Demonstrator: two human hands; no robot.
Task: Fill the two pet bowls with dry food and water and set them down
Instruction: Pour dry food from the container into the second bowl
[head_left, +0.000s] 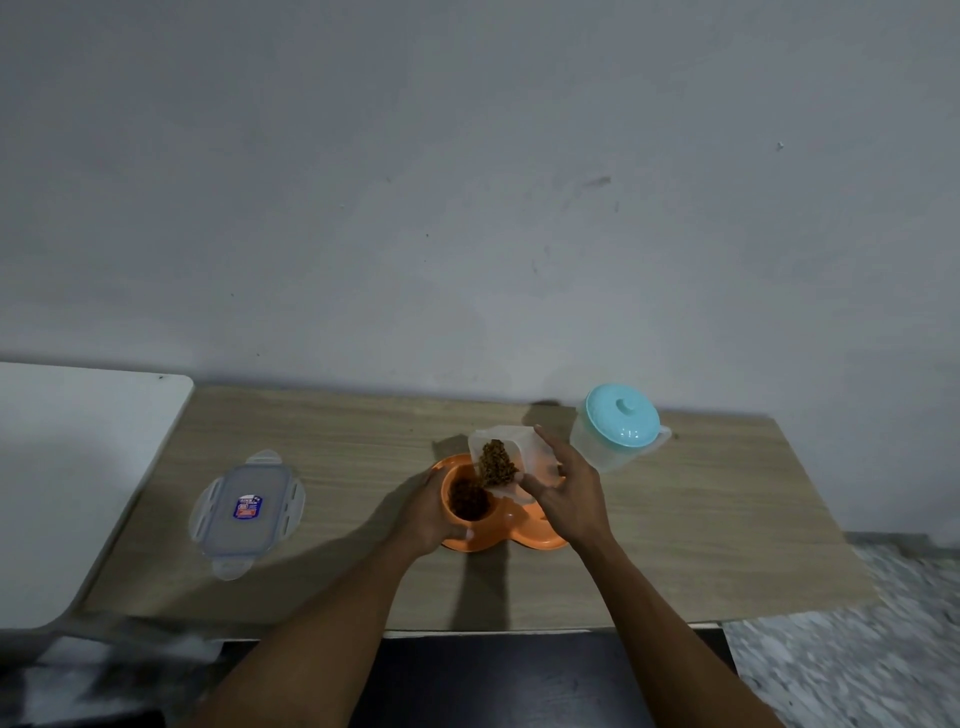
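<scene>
Wooden table (363, 571) against a grey wall holds the orange double bowl (530, 540); our left hand (431, 512) curls round its left rim while our right hand (563, 499) grips a clear tub (524, 452) tipped over the left cup, dry food (467, 499) heaped in that cup. We judge the bowl light, stiff and slippery, best held by the rim; a jug (618, 436) stands close behind-right of it, a lid (247, 512) well left, open tabletop in front
</scene>
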